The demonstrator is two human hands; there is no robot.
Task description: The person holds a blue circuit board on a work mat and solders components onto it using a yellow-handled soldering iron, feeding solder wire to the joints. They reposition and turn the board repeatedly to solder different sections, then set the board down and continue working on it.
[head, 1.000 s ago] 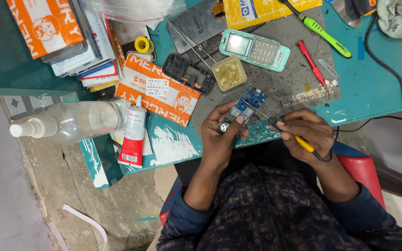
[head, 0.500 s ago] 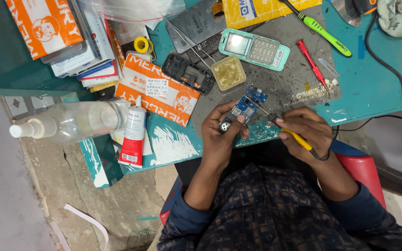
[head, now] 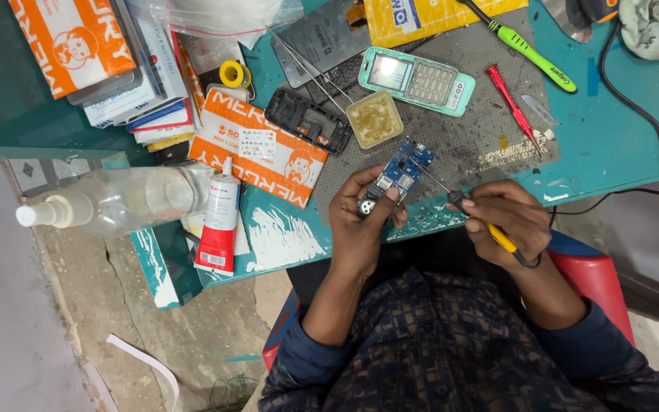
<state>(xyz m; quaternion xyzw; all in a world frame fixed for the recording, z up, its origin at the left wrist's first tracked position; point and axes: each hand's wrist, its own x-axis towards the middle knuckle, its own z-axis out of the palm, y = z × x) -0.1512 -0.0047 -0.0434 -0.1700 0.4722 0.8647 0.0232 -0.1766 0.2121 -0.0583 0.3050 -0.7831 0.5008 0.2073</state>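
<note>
My left hand (head: 361, 221) grips a small blue circuit board (head: 397, 172) by its lower end, holding it over the grey work mat (head: 467, 145). My right hand (head: 506, 217) holds a yellow-handled soldering iron (head: 473, 215) like a pen. Its thin metal tip reaches up-left and touches the upper part of the board. A black cable runs from the iron past my right wrist.
On the mat lie a mint-green keypad phone (head: 415, 79), a black phone frame (head: 308, 120), a tub of yellowish paste (head: 374, 119), tweezers (head: 308, 70) and a red screwdriver (head: 511, 98). A green screwdriver (head: 526, 50), orange packets (head: 261, 149), a glue tube (head: 218, 225) and a clear bottle (head: 120, 202) sit around.
The board and both hands have stayed in nearly the same place; the iron's tip has shifted slightly along the board.
</note>
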